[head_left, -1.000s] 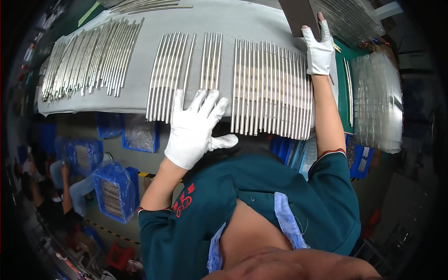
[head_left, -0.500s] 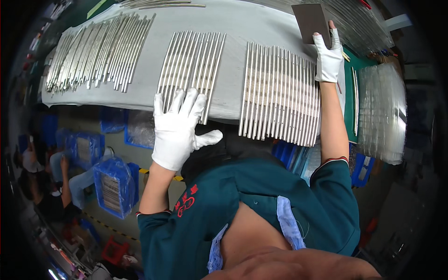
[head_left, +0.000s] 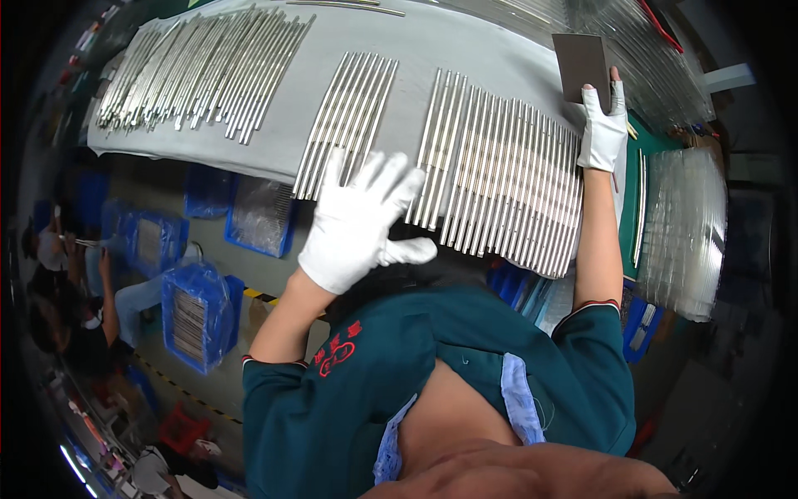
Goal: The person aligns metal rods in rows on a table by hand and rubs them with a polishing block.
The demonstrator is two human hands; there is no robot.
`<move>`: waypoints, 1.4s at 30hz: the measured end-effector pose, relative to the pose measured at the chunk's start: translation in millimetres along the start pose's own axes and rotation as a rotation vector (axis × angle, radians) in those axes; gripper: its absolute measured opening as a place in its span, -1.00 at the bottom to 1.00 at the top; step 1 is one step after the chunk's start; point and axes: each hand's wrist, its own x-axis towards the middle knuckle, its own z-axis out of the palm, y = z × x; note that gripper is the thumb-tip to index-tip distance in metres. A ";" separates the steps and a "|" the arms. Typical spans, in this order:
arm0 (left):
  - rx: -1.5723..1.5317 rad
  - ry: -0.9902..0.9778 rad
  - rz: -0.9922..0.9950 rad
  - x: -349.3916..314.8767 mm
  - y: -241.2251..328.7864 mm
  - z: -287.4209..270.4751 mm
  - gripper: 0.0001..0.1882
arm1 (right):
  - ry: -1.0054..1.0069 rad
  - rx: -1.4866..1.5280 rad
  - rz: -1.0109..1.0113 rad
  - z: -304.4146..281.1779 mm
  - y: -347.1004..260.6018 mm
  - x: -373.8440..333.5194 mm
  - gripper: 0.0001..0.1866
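Note:
My left hand [head_left: 359, 223], in a white glove, has its fingers spread at the front edge of the table. Its fingertips lie between a middle group of silver metal rods [head_left: 347, 108] and a small batch of rods [head_left: 438, 150]; whether they touch metal I cannot tell. That batch sits just left of a wide row of rods [head_left: 515, 175], with a narrow gap between. In my right hand [head_left: 603, 137], gloved with thumb and a finger bare-tipped, is a dark grey-brown rectangular sheet [head_left: 579, 66], held beyond the row's far right corner.
A grey cloth [head_left: 416, 37] covers the table. Many uneven rods [head_left: 208, 71] lie at far left. Stacked clear plastic trays [head_left: 686, 233] stand at right, beside a green surface [head_left: 633, 179]. Blue crates [head_left: 199, 320] sit on the floor at left, near other people [head_left: 91, 316].
My left hand has moved right. A batch of rods from the middle group now lies close to the right row. My right hand still holds the sheet; the view has shifted a little.

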 end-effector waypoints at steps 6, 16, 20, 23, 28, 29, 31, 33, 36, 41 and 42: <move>0.283 -0.103 -0.255 -18.9 -37.2 -8.6 0.06 | 0.003 -0.043 -0.004 -0.3 4.7 2.6 -0.34; -0.002 -0.049 -0.029 -4.2 -8.5 4.8 0.07 | 0.004 -0.045 0.032 1.3 -2.0 0.0 -0.33; 0.142 -0.075 -0.155 -1.2 -22.2 -8.9 0.05 | -0.008 0.000 0.027 3.4 -6.2 -1.7 -0.34; 0.288 -0.097 -0.302 -3.9 -47.7 -12.2 -0.01 | -0.014 -0.011 0.013 1.8 -6.8 -2.3 -0.34; 0.241 -0.112 -0.349 -4.4 -50.4 -5.0 -0.06 | -0.023 -0.033 0.001 1.7 -4.6 -0.8 -0.33; 0.271 -0.166 -0.345 -0.2 -44.5 -5.0 -0.03 | -0.018 -0.041 -0.001 2.4 -4.8 -0.8 -0.33; 0.210 -0.165 -0.298 4.9 -33.3 0.4 0.00 | -0.014 -0.027 -0.010 2.0 -3.3 -1.5 -0.33; 0.065 -0.166 -0.243 7.9 -22.5 2.6 0.05 | -0.012 -0.012 -0.021 2.3 -1.8 -1.4 -0.34; 0.054 -0.092 -0.216 5.1 -22.9 2.9 0.04 | -0.004 -0.002 -0.036 2.5 -1.6 -1.8 -0.35; 0.124 -0.093 -0.319 -5.6 -35.1 -0.9 0.02 | -0.035 0.011 0.039 -0.3 -10.9 -1.1 -0.34; 0.123 -0.089 -0.322 -7.2 -35.8 1.5 0.02 | -0.038 0.010 0.035 -1.1 -8.5 0.5 -0.34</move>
